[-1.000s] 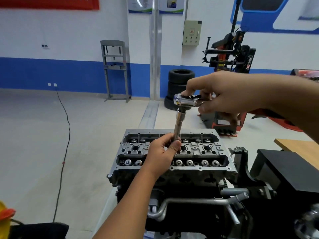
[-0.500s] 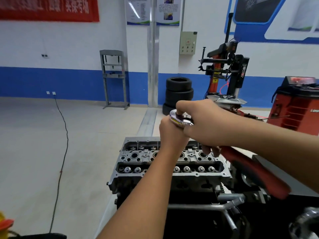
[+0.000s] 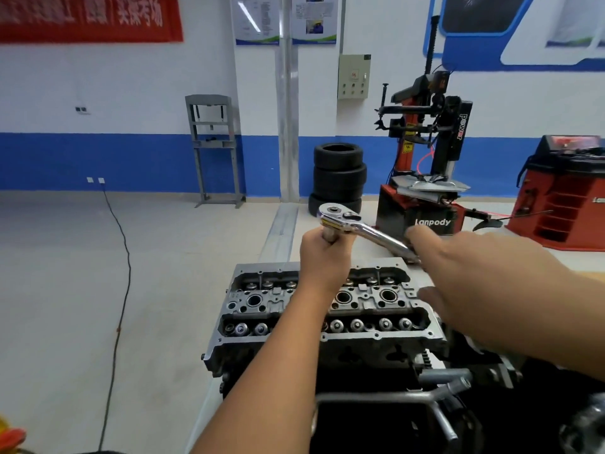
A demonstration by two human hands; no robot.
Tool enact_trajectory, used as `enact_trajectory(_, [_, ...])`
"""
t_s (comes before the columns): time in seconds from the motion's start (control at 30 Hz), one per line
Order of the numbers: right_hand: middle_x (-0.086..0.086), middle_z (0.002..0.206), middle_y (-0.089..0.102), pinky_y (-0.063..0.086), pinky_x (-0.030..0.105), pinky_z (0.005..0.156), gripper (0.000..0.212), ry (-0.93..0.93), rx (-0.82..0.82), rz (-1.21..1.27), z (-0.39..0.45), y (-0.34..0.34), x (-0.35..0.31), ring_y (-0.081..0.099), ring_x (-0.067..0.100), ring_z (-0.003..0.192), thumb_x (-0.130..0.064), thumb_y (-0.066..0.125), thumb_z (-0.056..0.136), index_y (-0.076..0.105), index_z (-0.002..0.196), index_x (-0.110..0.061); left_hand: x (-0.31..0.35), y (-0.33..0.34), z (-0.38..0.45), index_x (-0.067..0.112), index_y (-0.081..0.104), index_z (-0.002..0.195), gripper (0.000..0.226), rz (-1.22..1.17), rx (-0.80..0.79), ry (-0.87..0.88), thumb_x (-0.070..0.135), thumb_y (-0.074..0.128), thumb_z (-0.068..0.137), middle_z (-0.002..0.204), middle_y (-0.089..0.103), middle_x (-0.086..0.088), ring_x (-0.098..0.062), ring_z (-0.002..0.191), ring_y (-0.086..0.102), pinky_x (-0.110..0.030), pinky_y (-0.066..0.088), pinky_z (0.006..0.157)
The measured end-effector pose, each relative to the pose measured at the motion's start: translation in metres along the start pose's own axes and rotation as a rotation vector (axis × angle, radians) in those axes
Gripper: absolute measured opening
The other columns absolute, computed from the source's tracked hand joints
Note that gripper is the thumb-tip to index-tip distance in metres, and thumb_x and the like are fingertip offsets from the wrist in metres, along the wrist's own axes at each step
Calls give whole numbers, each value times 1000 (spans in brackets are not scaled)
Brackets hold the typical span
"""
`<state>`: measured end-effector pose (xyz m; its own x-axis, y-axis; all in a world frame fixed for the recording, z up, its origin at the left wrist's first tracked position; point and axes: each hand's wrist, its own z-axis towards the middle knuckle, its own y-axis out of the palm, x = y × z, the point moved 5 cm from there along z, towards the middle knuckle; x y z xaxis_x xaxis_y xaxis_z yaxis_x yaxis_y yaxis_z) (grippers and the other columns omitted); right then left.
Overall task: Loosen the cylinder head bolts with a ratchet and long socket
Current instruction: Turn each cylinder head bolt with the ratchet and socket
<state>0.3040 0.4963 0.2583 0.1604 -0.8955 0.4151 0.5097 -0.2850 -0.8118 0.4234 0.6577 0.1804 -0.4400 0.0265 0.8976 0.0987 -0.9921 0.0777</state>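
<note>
Left hand (image 3: 322, 257) fist-wrapped round the long socket (image 3: 328, 233) just under the ratchet (image 3: 357, 229) head, holding it upright over the middle of the cylinder head (image 3: 281, 296); socket's lower end and the bolt hidden behind the hand. Ratchet handle runs from the head rightward and toward the camera, sloping down. Right hand (image 3: 484, 283) on the handle's far part, fingers extended and blurred; cannot tell whether they wrap it or only press. Right hand is the one placed for the swing, the left merely steadies. Judgement: next pull sweeps the handle about the vertical socket axis.
</note>
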Motion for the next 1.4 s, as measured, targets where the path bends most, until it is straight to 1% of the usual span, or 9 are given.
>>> enact_trajectory(0.07, [-8, 69, 48, 30, 29, 42, 31, 117, -63, -18, 2, 16, 20, 48, 14, 56, -47, 55, 97, 30, 91, -29, 1, 1, -2, 23, 46, 52, 53, -28, -67, -36, 19, 67, 101, 53, 32, 5, -8, 49, 27, -23, 28, 48])
enact_trajectory(0.33, [-6, 53, 34, 32, 29, 54, 26, 236, 320, 227, 64, 54, 47, 44, 28, 54, -30, 61, 87, 46, 69, -19, 1, -7, -20, 13, 51, 73, 37, -73, -212, -41, 25, 64, 105, 53, 33, 4, -5, 44, 26, -19, 25, 43])
enact_trajectory(0.47, [-1, 64, 48, 37, 37, 66, 18, 209, 194, 240, 96, 43, 29, 50, 31, 68, -28, 58, 92, 58, 76, -19, 2, -11, -24, 13, 47, 66, 44, -61, -101, -28, 27, 65, 104, 54, 33, 2, -11, 49, 28, -28, 25, 49])
enact_trajectory(0.67, [-7, 62, 45, 24, 25, 44, 36, -36, 137, -56, 31, -18, -18, 43, 17, 48, -63, 41, 87, 37, 84, -27, -6, -27, -14, 17, 37, 56, 46, -70, 114, -52, 20, 60, 96, 52, 30, 2, -17, 52, 26, -31, 24, 49])
enact_trajectory(0.77, [-8, 64, 46, 25, 27, 40, 25, -186, 33, 59, 16, -30, -34, 44, 14, 47, -43, 51, 92, 32, 83, -29, -4, -25, -11, 26, 33, 48, 57, -35, 144, -52, 14, 58, 98, 47, 30, 9, -9, 46, 25, -26, 24, 46])
enact_trajectory(0.87, [-12, 81, 58, 39, 27, 55, 15, -177, -251, 317, 62, -27, -6, 58, 11, 71, -24, 61, 98, 55, 90, -35, -7, -28, -15, 24, 41, 56, 51, -69, 79, -66, 23, 63, 102, 53, 34, 3, -12, 49, 29, -27, 27, 48])
enact_trajectory(1.03, [-1, 83, 60, 55, 43, 84, 15, -208, -90, 82, 114, -11, -13, 60, 26, 83, -19, 54, 100, 58, 87, -26, -1, -16, -26, 17, 48, 63, 45, -53, -97, -71, 24, 64, 105, 52, 36, 1, -10, 44, 32, -25, 30, 46])
enact_trajectory(1.23, [-4, 55, 61, 38, 21, 37, 19, -296, -260, 439, 79, -13, -46, 57, 10, 49, -29, 68, 81, 61, 73, -13, -3, -16, -19, 12, 45, 59, 30, -89, 73, -98, 10, 57, 87, 54, 36, -1, -13, 49, 28, -28, 25, 49])
enact_trajectory(1.4, [-5, 61, 68, 54, 29, 52, 9, -306, -307, 468, 95, -25, -27, 67, 11, 60, -15, 69, 81, 66, 76, -22, -7, -18, -20, 13, 53, 72, 27, -93, 61, -127, 19, 68, 94, 55, 41, 2, -12, 47, 32, -28, 27, 48])
